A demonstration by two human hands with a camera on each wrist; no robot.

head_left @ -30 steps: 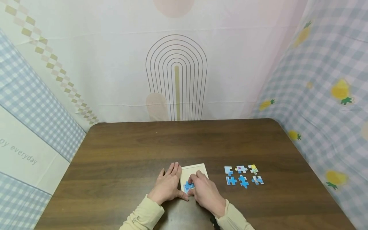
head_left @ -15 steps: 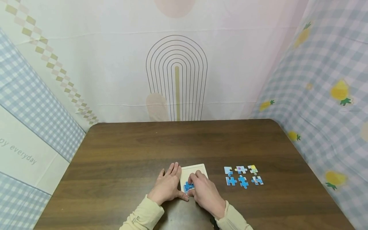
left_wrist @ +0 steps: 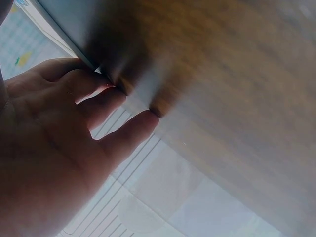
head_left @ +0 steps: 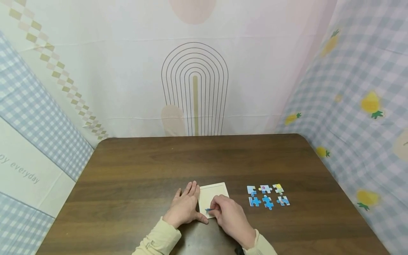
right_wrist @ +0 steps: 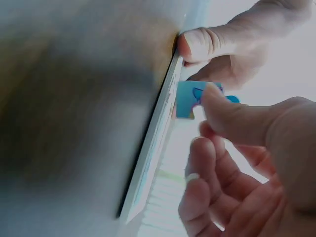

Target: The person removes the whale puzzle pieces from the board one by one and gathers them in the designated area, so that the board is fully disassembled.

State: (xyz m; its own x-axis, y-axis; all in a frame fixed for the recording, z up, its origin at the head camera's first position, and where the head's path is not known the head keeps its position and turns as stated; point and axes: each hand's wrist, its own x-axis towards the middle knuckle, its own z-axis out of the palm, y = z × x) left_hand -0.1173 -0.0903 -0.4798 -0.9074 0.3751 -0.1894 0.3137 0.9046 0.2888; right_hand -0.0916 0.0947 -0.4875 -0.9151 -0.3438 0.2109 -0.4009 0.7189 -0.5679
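Note:
Between the thumb and fingers of my right hand (head_left: pixel 231 216) is a blue jigsaw puzzle piece (right_wrist: pixel 186 98). It stands on its edge at the lower left part of a pale puzzle tray (head_left: pixel 210 193); whether it touches the tray I cannot tell. My left hand (head_left: pixel 185 207) rests along the tray's left side with fairly straight fingers, its thumb (right_wrist: pixel 197 44) at the near edge. In the left wrist view, fingertips (left_wrist: pixel 150 116) of that hand touch the table. To the right lie several loose puzzle pieces (head_left: pixel 267 202) in two rows.
A brown wooden table (head_left: pixel 143 159) carries everything. Behind it hangs a pale cloth (head_left: pixel 137 88) with an arch print. Checked cloth (head_left: pixel 344 117) closes off the right side, and more checked cloth (head_left: pixel 41 102) hangs at the left.
The blue puzzle piece lay flat in the tray's near left corner; now my right hand has tipped it up on edge. My left hand has stayed in place. The head view shifted slightly.

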